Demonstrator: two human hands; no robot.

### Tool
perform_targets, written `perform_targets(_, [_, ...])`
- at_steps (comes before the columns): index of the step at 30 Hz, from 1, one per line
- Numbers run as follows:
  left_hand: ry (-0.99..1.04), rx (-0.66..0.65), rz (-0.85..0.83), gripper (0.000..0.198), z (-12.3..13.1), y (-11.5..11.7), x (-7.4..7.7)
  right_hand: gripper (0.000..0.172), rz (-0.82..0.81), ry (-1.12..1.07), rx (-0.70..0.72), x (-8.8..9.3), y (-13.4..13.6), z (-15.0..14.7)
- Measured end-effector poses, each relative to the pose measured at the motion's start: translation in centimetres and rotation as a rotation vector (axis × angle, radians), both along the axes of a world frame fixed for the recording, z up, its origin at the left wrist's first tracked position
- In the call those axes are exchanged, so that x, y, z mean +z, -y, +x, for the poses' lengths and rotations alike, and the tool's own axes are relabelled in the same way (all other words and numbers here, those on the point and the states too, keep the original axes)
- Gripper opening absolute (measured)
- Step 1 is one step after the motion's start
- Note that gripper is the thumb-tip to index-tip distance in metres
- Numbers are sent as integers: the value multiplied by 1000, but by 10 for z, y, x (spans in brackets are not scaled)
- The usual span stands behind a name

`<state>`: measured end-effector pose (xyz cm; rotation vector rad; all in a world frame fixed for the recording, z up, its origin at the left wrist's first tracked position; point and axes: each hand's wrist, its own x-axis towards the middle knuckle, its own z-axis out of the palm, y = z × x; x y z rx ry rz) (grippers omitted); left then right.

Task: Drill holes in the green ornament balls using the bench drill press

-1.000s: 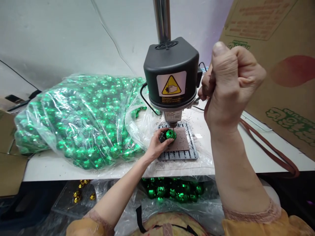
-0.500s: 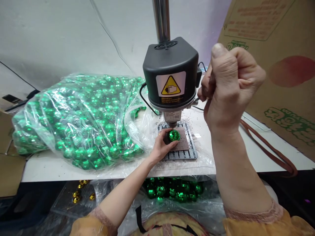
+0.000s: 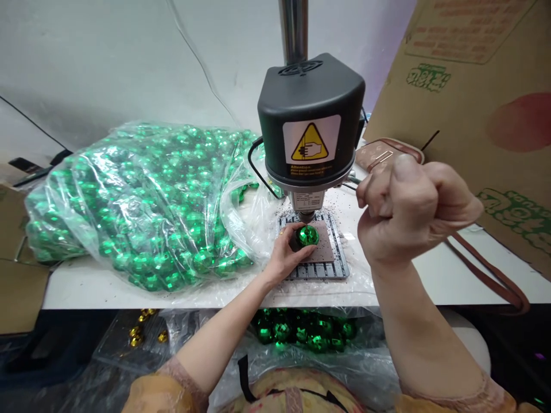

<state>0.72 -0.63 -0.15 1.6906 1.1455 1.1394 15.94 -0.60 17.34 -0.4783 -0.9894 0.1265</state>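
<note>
My left hand (image 3: 287,252) has its thumb and fingers round a shiny green faceted ball (image 3: 308,236). The ball sits on a brownish square pad (image 3: 322,244) atop the slotted metal base (image 3: 340,264). Directly above it is the chuck of a black bench drill press (image 3: 312,115), its bit reaching the ball's top. Right of the machine, my right hand (image 3: 413,212) is closed in a fist round the feed lever, whose metal rod (image 3: 350,179) shows only where it leaves the drill head; the grip is hidden by my fingers.
A large clear bag of green balls (image 3: 150,212) fills the table's left. More green balls (image 3: 301,330) lie in plastic below the table edge, with several gold balls (image 3: 136,332) to their left. A cardboard box (image 3: 465,120) and a brown strapped bag (image 3: 374,152) stand at right.
My right fist has moved down, bringing the lever lower. My left hand still holds the ball in place under the bit. The view has shifted slightly.
</note>
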Motion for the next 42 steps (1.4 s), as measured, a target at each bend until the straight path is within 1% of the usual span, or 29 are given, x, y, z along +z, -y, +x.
perform_targets(7, [16,-17,-5,53,0,1,1,45,99,11,-20,-10,-4,1])
perform_targets(10, [0,-12,5,52,-1,1,1,45,78,7,-18,-14,-3,2])
perform_targets(14, [-7,-14,8,52,-1,1,2,42,41,10,28,-22,1,5])
perform_targets(17, [-1,-10,3,53,-1,1,1,41,77,27,29,-26,3,6])
perform_targets(20, [18,-12,-1,54,-1,1,0,39,143,41,37,-27,2,5])
perform_targets(30, [16,-17,-10,53,-1,1,1,45,190,73,50,-29,-2,7])
perform_targets(33, [9,-19,-7,53,-1,1,1,44,233,89,57,-30,-4,7])
perform_targets(36, [7,-5,3,53,0,1,1,41,255,116,63,-34,-4,9])
perform_targets(40, [14,-5,3,53,0,1,0,44,261,144,53,-45,-3,10])
perform_targets(42, [10,-8,8,52,0,1,0,46,235,113,49,-43,-2,8])
